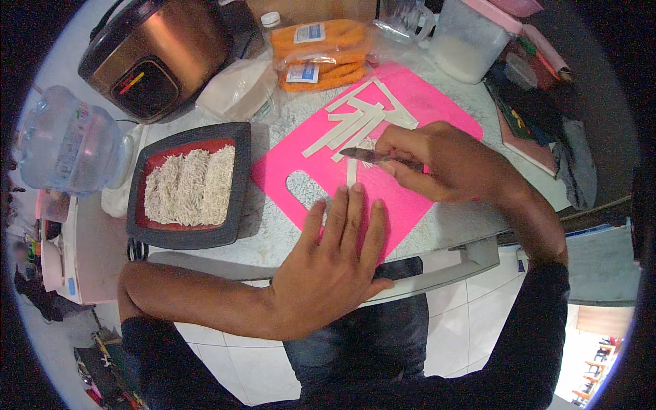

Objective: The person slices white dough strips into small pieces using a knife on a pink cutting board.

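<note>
My right hand (430, 159) grips the handle of a small dark knife (361, 154). The blade lies over the far end of a narrow white strip (351, 173), beside fine white shreds (367, 145) partly hidden by the hand. My left hand (328, 266) rests palm down, its middle fingertips pinning the near end of that strip to a pink cutting board (410, 215). Several more white strips (353, 128) lie in a loose heap on the board's far part. Left of the board, a dark square dish (243, 169) with a red inside holds rows of white shreds (189, 187).
A copper-coloured cooker (189, 46) stands at the back left, near a large water bottle (72, 141). Bagged orange bundles (320, 46) and a plastic bag (238, 89) lie behind the board. A clear container of white contents (464, 51) is at the back right.
</note>
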### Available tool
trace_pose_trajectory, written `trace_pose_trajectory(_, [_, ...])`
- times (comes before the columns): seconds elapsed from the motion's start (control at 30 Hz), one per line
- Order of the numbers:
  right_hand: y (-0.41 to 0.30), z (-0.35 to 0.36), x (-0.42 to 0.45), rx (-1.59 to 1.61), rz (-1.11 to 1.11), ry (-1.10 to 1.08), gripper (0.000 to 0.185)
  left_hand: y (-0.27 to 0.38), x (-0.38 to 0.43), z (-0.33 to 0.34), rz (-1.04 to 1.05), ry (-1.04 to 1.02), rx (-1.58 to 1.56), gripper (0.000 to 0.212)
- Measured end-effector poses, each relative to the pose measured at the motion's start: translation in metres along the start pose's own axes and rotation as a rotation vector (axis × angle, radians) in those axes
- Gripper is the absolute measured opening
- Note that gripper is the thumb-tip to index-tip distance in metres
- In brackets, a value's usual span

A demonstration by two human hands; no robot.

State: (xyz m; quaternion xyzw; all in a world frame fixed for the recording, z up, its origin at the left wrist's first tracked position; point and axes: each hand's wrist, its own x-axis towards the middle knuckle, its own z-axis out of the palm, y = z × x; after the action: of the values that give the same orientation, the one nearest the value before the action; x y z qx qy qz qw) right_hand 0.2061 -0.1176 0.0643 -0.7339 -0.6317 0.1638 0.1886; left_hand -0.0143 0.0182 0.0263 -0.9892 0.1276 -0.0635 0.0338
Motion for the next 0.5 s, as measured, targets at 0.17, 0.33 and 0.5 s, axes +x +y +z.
trace_pose_trajectory(0.17, [0.011,0.001,-0.001,0.047,-0.1,0.016,0.019,0.001,0.002,-0.005,0.047,0.009,-0.065,0.087])
trace_pose_trajectory(0.33, [0.013,0.002,0.001,0.088,-0.167,0.034,0.021,-0.001,0.006,-0.004,0.09,0.07,-0.046,0.083])
trace_pose_trajectory(0.5, [0.004,-0.006,0.001,0.112,-0.098,0.086,0.019,-0.006,0.015,-0.002,0.097,0.067,-0.046,0.081])
